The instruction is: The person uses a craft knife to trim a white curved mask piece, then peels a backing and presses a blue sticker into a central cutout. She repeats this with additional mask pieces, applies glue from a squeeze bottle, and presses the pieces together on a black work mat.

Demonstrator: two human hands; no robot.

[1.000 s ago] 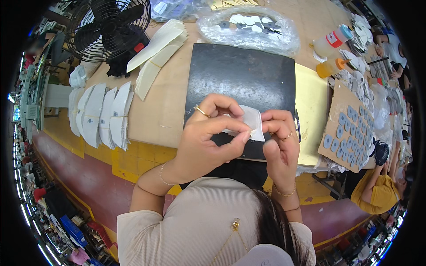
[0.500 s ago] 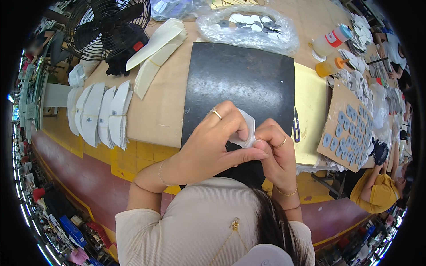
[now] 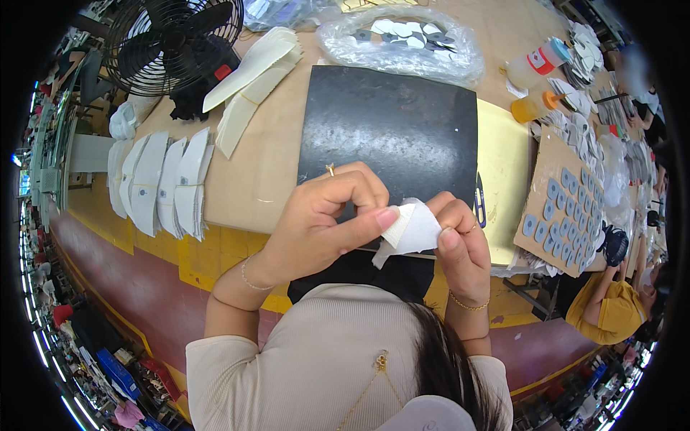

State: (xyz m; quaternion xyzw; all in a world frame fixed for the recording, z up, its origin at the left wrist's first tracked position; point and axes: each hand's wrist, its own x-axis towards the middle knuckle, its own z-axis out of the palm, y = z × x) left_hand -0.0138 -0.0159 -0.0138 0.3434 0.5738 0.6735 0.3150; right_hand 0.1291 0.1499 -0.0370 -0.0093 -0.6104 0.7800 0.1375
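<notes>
Between my two hands, just past the near edge of the black mat (image 3: 388, 122), is a small white fabric-like piece (image 3: 422, 231), bent so that a narrow tail hangs below it. My left hand (image 3: 330, 219) pinches its left edge between thumb and fingers. At the opposite edge, my right hand (image 3: 461, 241) grips it with the thumb in front and the fingers curled behind. The fingers partly cover both edges. A dark slim tool (image 3: 481, 202) lies at the mat's right side, close to my right hand.
Left: banded stacks of white pieces (image 3: 152, 183), long cream strips (image 3: 251, 90) and a black fan (image 3: 172, 47). Behind the mat, a clear plastic bag (image 3: 330, 47) holds white and grey pieces. Right: two bottles (image 3: 530, 66), a cardboard sheet (image 3: 535, 215) with grey tabs, and another person (image 3: 611, 305).
My hands have drawn apart, the left one moving left. The white piece has turned and now shows more of its surface between them.
</notes>
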